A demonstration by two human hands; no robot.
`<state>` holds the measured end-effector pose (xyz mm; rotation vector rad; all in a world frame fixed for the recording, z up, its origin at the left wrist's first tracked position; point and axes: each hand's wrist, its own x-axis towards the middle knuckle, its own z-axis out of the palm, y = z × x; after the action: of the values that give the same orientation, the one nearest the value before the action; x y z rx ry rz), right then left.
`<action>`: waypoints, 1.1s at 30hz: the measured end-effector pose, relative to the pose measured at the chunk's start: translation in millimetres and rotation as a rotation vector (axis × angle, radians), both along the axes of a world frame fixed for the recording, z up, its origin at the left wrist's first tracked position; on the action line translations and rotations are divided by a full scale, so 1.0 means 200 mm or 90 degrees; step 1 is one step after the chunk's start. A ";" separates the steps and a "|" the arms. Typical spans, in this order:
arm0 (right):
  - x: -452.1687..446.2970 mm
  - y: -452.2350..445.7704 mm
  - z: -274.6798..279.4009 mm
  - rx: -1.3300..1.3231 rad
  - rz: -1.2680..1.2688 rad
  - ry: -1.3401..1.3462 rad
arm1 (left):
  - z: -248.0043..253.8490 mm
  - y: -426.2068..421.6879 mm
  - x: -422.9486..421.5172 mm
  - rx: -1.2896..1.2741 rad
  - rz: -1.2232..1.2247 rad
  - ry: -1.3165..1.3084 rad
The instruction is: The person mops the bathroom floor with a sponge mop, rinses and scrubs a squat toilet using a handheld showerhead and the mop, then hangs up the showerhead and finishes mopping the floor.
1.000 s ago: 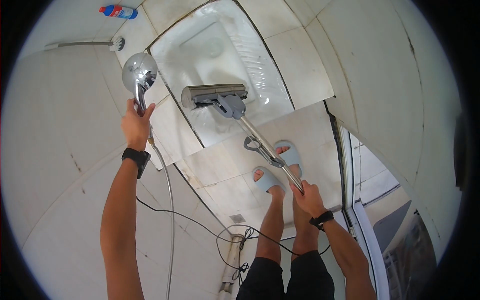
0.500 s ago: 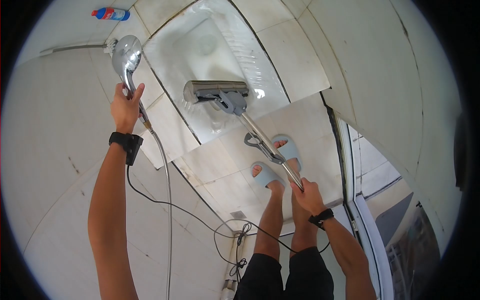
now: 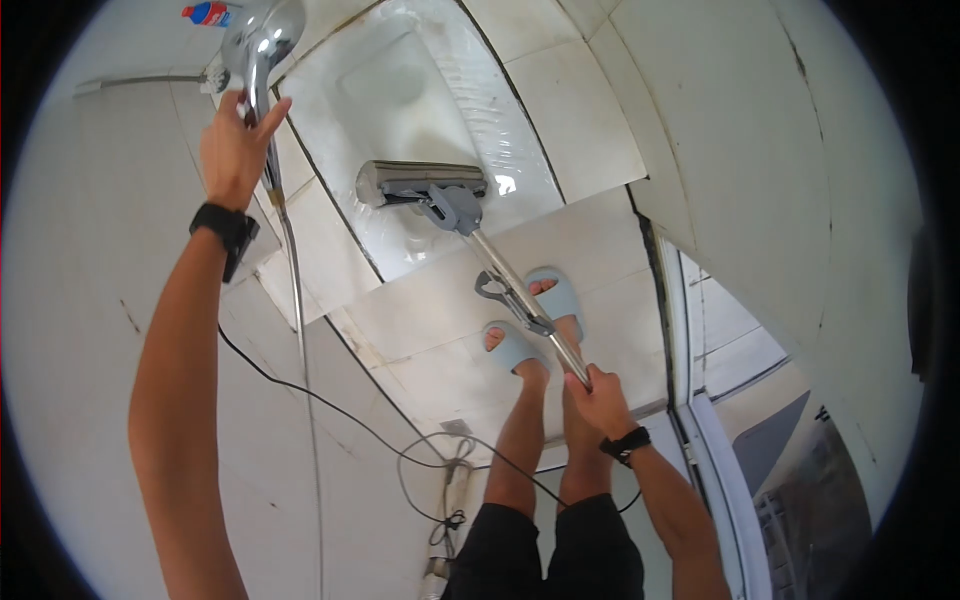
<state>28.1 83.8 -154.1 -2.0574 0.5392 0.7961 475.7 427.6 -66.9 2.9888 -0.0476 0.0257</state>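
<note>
In the head view, my left hand (image 3: pixel 230 160) is raised at the upper left around the handle of a chrome shower head (image 3: pixel 262 45). Its thumb and a finger show on either side of the handle; the other fingers are hidden. A metal hose (image 3: pixel 296 270) runs down from that handle. My right hand (image 3: pixel 600 400) is wrapped around the metal pole of a roller mop (image 3: pixel 510 285). The mop's grey and silver head (image 3: pixel 425 183) is over the near part of a white squat toilet (image 3: pixel 345 85).
A blue bottle with a red cap (image 3: pixel 207 13) lies near the top left. Bundled black cable (image 3: pixel 455 520) hangs by the left wall. My feet, in pale blue slippers (image 3: pixel 555 305), stand on floor tiles. A door frame (image 3: pixel 685 330) is at the right.
My left hand and the shower head have moved upward in view, with the head now cut off by the top edge. The mop has barely moved, only shifting slightly left in view.
</note>
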 end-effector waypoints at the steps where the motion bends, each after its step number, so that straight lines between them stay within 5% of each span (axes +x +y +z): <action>1: 0.00 0.00 0.00 0.000 -0.001 0.002 | -0.01 -0.03 0.02 -0.013 -0.017 -0.007; 6: 0.03 0.00 0.05 0.006 -0.019 0.021 | -0.09 -0.36 0.04 0.095 -0.156 -0.053; 10: -0.03 -0.02 -0.01 -0.029 0.019 -0.063 | -0.21 -0.66 -0.08 0.010 -0.278 0.039; 14: -0.05 -0.04 -0.02 -0.059 0.039 -0.035 | -0.45 -0.86 -0.31 -0.030 -0.391 -0.050; 33: 0.01 -0.12 0.00 -0.068 0.109 -0.026 | -0.82 -1.10 -0.89 -0.119 -0.346 0.106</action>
<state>29.2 58.9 -154.2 -2.2362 0.3945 0.8369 298.3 206.9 -230.9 2.6790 -0.7833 -0.2622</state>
